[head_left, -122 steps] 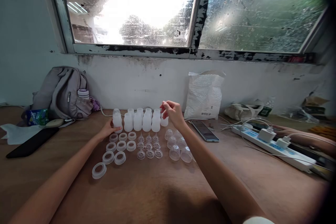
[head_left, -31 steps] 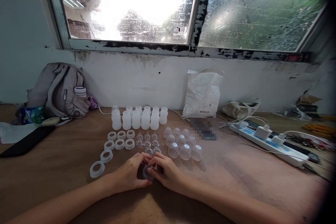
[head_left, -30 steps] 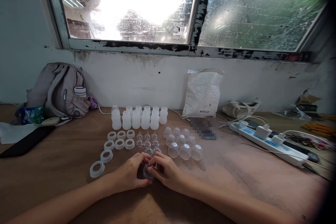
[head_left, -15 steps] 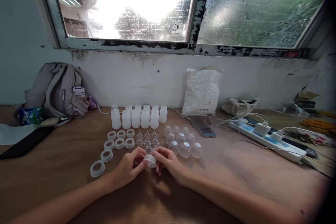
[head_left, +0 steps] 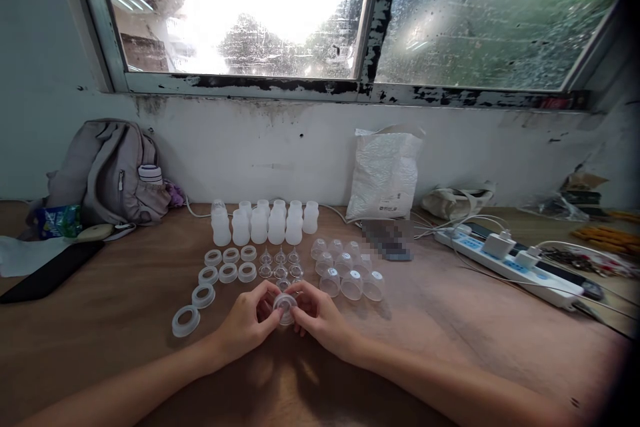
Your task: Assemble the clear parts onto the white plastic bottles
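Between both hands, near the table's front, a translucent ring [head_left: 285, 309] is tilted with its round opening toward me; a clear piece seems to sit inside it. My left hand [head_left: 251, 317] grips its left side, and my right hand [head_left: 319, 317] grips its right side with thumb and fingers. Just beyond the fingers stand several clear nipples [head_left: 281, 272]. Several loose white rings [head_left: 228, 273] lie to the left of them, the nearest one [head_left: 185, 321] at the front left. Clear domed caps [head_left: 351, 285] stand in rows on the right.
Frosted bottles [head_left: 259, 226] stand in rows at the back. Behind lie a grey backpack [head_left: 107, 170], a white bag [head_left: 384, 177] and a pixelated flat item [head_left: 387, 240]. A power strip [head_left: 515, 270] with cables occupies the right; a black flat object [head_left: 53, 271] lies left.
The held ring has tipped so that its opening faces me. My right hand's fingers have shifted down and closed around its right side.
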Action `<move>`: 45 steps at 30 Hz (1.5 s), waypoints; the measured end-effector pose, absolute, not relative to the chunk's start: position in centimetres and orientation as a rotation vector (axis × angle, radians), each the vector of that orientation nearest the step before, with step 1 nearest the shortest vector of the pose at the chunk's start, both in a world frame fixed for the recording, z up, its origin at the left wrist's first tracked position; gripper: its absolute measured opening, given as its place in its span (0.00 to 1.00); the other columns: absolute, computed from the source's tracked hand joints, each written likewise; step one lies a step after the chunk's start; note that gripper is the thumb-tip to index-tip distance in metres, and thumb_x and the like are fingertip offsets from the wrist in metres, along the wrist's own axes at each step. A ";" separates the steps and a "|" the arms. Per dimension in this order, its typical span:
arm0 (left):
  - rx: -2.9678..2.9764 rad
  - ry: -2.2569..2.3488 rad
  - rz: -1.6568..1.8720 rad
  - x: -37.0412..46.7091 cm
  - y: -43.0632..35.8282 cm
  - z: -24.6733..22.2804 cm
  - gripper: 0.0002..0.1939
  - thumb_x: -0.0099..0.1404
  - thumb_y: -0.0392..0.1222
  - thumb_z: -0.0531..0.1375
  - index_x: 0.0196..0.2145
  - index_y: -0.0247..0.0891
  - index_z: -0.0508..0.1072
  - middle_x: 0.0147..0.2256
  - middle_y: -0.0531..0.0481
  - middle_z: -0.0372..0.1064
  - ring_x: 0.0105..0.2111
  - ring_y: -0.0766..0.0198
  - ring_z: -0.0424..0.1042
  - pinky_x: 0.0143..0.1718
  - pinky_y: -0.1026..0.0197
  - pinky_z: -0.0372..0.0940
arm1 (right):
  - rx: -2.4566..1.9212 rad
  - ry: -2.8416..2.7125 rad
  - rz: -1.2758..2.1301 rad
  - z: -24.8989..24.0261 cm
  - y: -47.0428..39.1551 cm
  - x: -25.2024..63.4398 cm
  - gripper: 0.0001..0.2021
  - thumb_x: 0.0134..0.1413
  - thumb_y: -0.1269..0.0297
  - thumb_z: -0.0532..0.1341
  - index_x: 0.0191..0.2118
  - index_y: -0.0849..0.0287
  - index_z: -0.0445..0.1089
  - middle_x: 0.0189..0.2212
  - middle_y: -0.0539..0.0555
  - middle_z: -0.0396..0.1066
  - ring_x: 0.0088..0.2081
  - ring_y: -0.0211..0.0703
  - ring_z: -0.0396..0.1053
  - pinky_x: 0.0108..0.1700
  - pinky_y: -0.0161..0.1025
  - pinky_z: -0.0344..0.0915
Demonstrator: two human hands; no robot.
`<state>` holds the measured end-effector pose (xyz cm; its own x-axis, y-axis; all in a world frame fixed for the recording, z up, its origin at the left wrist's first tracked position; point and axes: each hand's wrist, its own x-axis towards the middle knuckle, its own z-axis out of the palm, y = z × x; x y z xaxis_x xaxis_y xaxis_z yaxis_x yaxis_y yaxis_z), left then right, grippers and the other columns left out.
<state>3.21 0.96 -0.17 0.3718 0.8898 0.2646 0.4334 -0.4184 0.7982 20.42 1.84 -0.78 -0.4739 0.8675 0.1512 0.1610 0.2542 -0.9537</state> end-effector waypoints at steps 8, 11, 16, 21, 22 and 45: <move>2.017 1.165 0.936 3.8 0.2 -0.1 0.06 0.58 0.40 0.53 0.34 0.37 0.64 0.24 0.55 0.64 0.22 0.70 0.62 0.23 0.69 0.57 | -0.957 -1.933 0.955 -0.9 1.6 20.8 0.04 0.50 0.70 0.53 0.34 0.60 0.63 0.21 0.46 0.60 0.24 0.32 0.57 0.25 0.30 0.54; 1.994 1.176 0.943 4.0 0.0 0.0 0.07 0.59 0.41 0.52 0.34 0.38 0.64 0.24 0.55 0.64 0.22 0.70 0.62 0.23 0.69 0.57 | -0.946 -1.913 0.954 -1.0 1.6 20.7 0.04 0.49 0.69 0.54 0.33 0.60 0.63 0.22 0.46 0.59 0.24 0.32 0.55 0.25 0.30 0.53; 1.992 1.190 0.956 4.4 -0.1 0.0 0.06 0.59 0.42 0.52 0.33 0.38 0.64 0.23 0.55 0.64 0.22 0.69 0.62 0.23 0.69 0.56 | -0.973 -1.902 0.961 -1.0 1.7 20.8 0.02 0.49 0.69 0.54 0.31 0.60 0.62 0.21 0.46 0.59 0.23 0.32 0.55 0.24 0.30 0.53; 2.010 1.168 0.960 4.6 -0.2 -0.2 0.04 0.59 0.39 0.51 0.32 0.38 0.63 0.23 0.55 0.63 0.23 0.69 0.61 0.23 0.69 0.56 | -0.984 -1.906 0.958 -1.1 1.6 20.8 0.02 0.48 0.72 0.53 0.29 0.59 0.61 0.21 0.46 0.59 0.23 0.32 0.55 0.24 0.30 0.52; 2.008 1.167 0.959 4.6 -0.2 -0.2 0.04 0.59 0.39 0.51 0.32 0.38 0.63 0.23 0.56 0.63 0.23 0.69 0.61 0.23 0.69 0.55 | -0.984 -1.906 0.960 -1.2 1.6 20.8 0.02 0.47 0.72 0.53 0.29 0.59 0.60 0.21 0.46 0.59 0.23 0.32 0.55 0.24 0.30 0.52; 2.000 1.202 0.953 4.7 -0.2 -0.3 0.04 0.59 0.38 0.50 0.31 0.37 0.63 0.24 0.55 0.63 0.24 0.69 0.61 0.25 0.68 0.55 | -0.988 -1.951 0.875 -0.9 1.3 20.6 0.05 0.52 0.64 0.53 0.30 0.59 0.61 0.20 0.47 0.58 0.22 0.33 0.56 0.23 0.31 0.52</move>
<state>4.73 -0.21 -0.28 0.3283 0.9063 0.2661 0.4663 -0.4005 0.7888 20.64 1.34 -0.93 -0.4064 0.8556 0.3205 0.3301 0.4646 -0.8217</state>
